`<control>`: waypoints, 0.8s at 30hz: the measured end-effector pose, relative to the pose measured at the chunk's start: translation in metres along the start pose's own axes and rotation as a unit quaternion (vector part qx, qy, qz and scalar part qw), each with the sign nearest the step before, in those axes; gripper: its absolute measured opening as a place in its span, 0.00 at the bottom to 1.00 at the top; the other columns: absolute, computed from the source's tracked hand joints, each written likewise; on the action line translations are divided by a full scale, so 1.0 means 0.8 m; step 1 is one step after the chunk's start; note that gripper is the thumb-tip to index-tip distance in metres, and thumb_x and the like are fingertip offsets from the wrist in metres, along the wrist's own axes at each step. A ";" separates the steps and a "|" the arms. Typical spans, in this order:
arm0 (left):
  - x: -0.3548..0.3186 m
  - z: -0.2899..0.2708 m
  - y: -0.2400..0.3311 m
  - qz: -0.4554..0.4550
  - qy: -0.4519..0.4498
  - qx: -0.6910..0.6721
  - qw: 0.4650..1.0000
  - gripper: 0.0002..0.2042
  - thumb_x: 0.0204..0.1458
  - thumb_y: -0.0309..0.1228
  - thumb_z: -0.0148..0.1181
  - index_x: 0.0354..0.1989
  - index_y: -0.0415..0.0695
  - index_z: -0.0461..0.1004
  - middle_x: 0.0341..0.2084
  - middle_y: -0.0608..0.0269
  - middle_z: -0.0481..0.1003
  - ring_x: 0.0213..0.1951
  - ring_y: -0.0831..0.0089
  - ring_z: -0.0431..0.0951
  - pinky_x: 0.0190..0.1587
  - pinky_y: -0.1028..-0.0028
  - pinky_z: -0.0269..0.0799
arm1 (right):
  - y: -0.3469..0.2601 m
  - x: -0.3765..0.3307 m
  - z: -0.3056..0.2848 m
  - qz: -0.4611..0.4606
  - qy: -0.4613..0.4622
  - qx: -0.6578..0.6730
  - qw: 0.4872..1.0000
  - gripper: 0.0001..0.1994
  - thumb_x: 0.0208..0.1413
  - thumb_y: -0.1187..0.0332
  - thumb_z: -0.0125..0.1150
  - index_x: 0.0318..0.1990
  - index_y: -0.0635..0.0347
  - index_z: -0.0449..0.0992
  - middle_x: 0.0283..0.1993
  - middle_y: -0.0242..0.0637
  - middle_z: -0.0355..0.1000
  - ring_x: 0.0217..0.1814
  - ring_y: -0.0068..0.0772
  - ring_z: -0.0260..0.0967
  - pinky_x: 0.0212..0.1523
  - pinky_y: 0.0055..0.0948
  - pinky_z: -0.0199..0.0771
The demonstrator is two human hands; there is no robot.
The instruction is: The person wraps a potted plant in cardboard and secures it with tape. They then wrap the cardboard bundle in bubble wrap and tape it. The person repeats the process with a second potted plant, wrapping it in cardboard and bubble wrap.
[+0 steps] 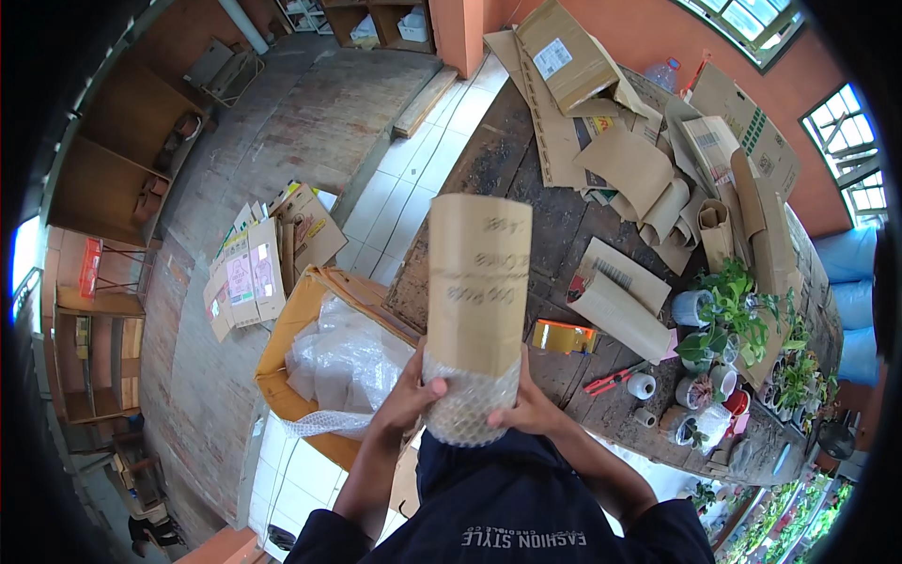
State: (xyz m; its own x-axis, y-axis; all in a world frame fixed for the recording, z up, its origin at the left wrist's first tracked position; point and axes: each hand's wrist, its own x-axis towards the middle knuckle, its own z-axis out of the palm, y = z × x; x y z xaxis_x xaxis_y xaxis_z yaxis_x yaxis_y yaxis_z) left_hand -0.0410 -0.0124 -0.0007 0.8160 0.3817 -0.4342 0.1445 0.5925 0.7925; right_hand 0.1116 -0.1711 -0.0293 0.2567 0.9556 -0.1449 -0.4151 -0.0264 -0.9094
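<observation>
Upright before my chest stands a rolled tube of brown cardboard (479, 273), with dark print on its side. Bubble wrap (465, 404) covers its lower end, which faces me. My left hand (408, 399) grips the wrapped part from the left, thumb on the front. From the right, my right hand (534, 406) presses against the same part, its thumb also on the wrap. The fingers behind the tube are mostly hidden. Beside my left forearm is an open cardboard box (271, 376) holding loose clear bubble wrap (343, 352).
A dark wooden table (470, 179) carries piled cardboard pieces (629, 169), a curled cardboard sheet (615, 305), a red cutter (609, 380), a small white roll (642, 385) and potted plants (733, 310). Flattened cartons (246, 277) lie on the left. Shelves (113, 141) line the far left.
</observation>
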 end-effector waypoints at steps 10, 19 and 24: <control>-0.039 -0.092 -0.123 -0.051 -0.137 -0.134 0.980 0.59 0.27 0.55 0.82 0.67 0.36 0.57 0.63 0.55 0.65 0.63 0.62 0.66 0.62 0.61 0.64 | -0.064 -0.012 0.005 0.142 -0.119 -0.320 0.929 0.66 0.27 0.45 0.84 0.70 0.65 0.44 0.70 0.53 0.46 0.76 0.51 0.41 0.74 0.45 0.46; -0.055 -0.119 -0.095 0.042 -0.202 -0.005 0.978 0.58 0.23 0.55 0.83 0.65 0.37 0.62 0.60 0.55 0.69 0.61 0.62 0.69 0.61 0.62 0.65 | -0.034 0.077 -0.043 0.093 -0.424 -0.365 0.824 0.39 0.34 0.48 0.79 0.54 0.61 0.73 0.59 0.45 0.70 0.66 0.49 0.63 0.69 0.50 0.51; -0.069 -0.115 -0.076 0.031 -0.156 -0.010 0.987 0.53 0.24 0.51 0.84 0.62 0.36 0.66 0.56 0.55 0.73 0.58 0.62 0.72 0.60 0.62 0.66 | -0.040 0.073 -0.045 0.025 -0.389 -0.401 0.829 0.17 0.43 0.59 0.75 0.30 0.63 0.76 0.47 0.36 0.75 0.58 0.40 0.69 0.72 0.44 0.53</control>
State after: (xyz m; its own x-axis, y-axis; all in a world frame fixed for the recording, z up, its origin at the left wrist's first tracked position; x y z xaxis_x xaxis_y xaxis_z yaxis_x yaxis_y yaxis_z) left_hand -0.1467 -0.0041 -0.0644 0.9559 0.1830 -0.2296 0.0802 0.5894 0.8039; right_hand 0.1715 -0.1248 -0.0228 -0.5131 0.8395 -0.1787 0.3850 0.0390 -0.9221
